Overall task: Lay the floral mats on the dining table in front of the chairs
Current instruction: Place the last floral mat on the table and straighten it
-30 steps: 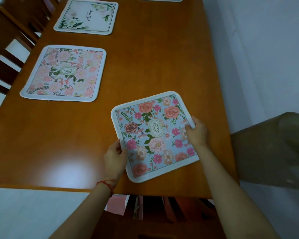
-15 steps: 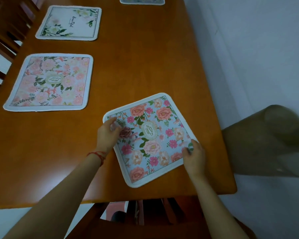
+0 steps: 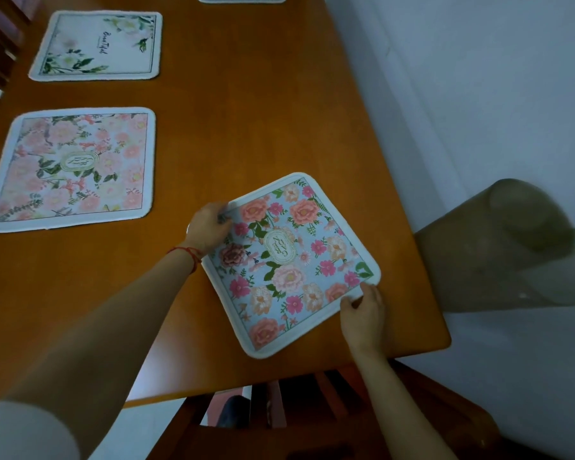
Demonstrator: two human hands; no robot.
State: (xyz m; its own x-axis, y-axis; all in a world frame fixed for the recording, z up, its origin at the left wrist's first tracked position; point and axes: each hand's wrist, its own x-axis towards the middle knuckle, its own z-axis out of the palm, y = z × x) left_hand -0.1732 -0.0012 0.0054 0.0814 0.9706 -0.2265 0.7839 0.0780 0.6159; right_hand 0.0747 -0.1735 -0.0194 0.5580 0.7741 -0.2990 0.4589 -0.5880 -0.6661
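Orange-brown wood, the surface (image 3: pixel 263 121) runs broad and bare down its middle, with a pink mat (image 3: pixel 70 167) and a white mat (image 3: pixel 97 44) laid along its left edge and a wall close along its right. The blue floral mat (image 3: pixel 289 260) lies flat but turned cornerwise near the near right corner, above a chair (image 3: pixel 312 419). The left hand (image 3: pixel 210 227) pinches its far-left corner in a closed grip, and the right hand (image 3: pixel 362 313) holds the near-right edge the same way.

Bare orange-brown wooden counter (image 3: pixel 253 104) lies open between the pink floral mat (image 3: pixel 70 169) and blue floral mat (image 3: pixel 289 260).
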